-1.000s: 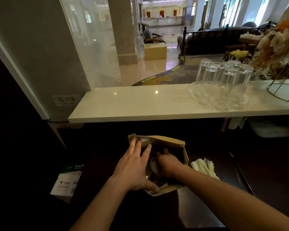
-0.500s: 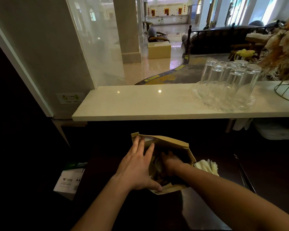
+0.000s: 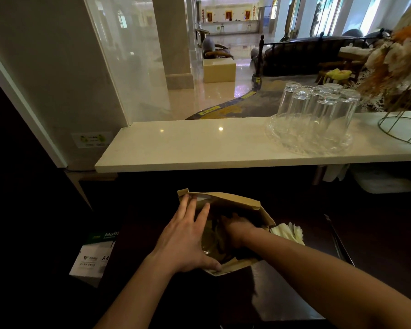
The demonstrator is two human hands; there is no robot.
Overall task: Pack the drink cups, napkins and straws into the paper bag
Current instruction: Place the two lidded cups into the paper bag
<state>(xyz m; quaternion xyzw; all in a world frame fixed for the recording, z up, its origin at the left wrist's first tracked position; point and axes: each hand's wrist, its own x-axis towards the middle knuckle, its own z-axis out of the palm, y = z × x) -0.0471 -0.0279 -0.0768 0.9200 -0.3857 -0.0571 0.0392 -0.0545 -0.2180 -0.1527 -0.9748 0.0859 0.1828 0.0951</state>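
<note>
A brown paper bag (image 3: 235, 200) stands with its mouth wide on the dark counter in front of me. My left hand (image 3: 185, 238) grips its left wall, fingers spread over the rim and thumb on the near edge. My right hand (image 3: 237, 230) reaches down inside the bag, and its fingers are hidden in the dark interior. A clear drink cup (image 3: 210, 245) shows dimly inside, beside that hand. A bunch of white napkins (image 3: 288, 232) lies on the counter just right of the bag. I cannot make out any straws.
A pale stone ledge (image 3: 188, 146) runs across above the counter, carrying several upturned glasses (image 3: 316, 108) on a glass tray (image 3: 294, 143) and a wire basket (image 3: 403, 129). A thin dark utensil (image 3: 337, 236) lies at right. A ream of paper (image 3: 93, 255) sits lower left.
My right hand has sunk deeper into the bag, and the pale cup top seen beside it earlier is now darker and lower. My left hand keeps its hold on the bag's side.
</note>
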